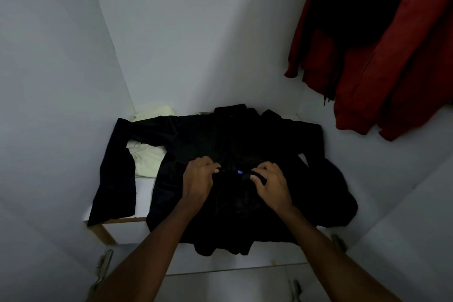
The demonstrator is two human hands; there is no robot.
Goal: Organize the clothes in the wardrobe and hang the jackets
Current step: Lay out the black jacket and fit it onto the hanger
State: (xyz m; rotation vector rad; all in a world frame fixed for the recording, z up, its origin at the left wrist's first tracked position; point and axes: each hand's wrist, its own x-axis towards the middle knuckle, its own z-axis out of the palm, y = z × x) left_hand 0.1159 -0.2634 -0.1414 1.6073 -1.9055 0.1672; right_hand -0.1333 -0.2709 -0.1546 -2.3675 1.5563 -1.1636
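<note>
A black jacket (pixel 196 137) lies spread flat on the white wardrobe shelf (pixel 143 193), one sleeve hanging over the left front edge. My left hand (pixel 198 179) pinches the dark fabric near the jacket's middle. My right hand (pixel 272 182) grips a fold of the same fabric just to the right, beside a small blue tag (pixel 239 172). A red jacket (pixel 382 61) hangs at the upper right with a dark garment inside it.
A pale cream garment (pixel 147 157) lies under the black jacket at the shelf's back left. White wardrobe walls close in on the left, back and right. Metal hinges (pixel 103 267) sit on the frame below the shelf.
</note>
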